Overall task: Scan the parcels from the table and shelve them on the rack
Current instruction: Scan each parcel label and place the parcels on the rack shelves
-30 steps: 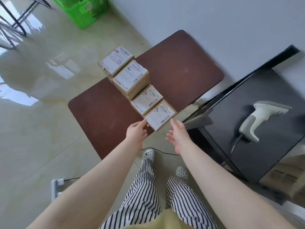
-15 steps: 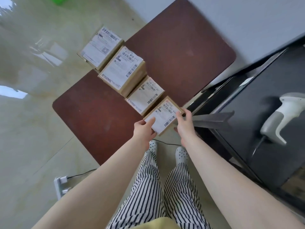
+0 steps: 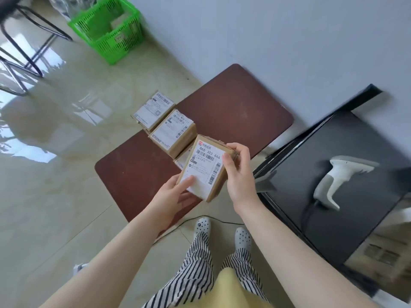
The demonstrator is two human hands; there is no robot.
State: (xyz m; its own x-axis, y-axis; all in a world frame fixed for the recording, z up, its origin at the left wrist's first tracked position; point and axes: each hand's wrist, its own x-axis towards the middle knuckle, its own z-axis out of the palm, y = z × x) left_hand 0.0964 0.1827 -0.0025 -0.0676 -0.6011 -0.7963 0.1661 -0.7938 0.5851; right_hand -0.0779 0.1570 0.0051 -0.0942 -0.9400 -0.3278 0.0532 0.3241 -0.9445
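Observation:
I hold a small brown cardboard parcel (image 3: pixel 205 167) with a white barcode label above the near edge of the dark brown table (image 3: pixel 233 112). My left hand (image 3: pixel 171 194) grips its lower left corner, thumb on the label. My right hand (image 3: pixel 236 172) grips its right side. Three more labelled parcels remain in a row on the table: the far one (image 3: pixel 154 110), a taller one (image 3: pixel 173 132), and one (image 3: pixel 183 158) mostly hidden behind the lifted parcel. A white handheld scanner (image 3: pixel 338 181) lies on the black rack top (image 3: pixel 333 218) to the right.
A green plastic basket (image 3: pixel 109 25) stands on the glossy floor by the wall at the back. Black metal chair legs (image 3: pixel 26 52) are at the far left. A cable (image 3: pixel 222 222) runs along the floor near my feet. A parcel (image 3: pixel 382 256) sits lower in the rack.
Both hands reached the nearest parcel, took hold of it and lifted it off the table toward me. The camera view has tilted up.

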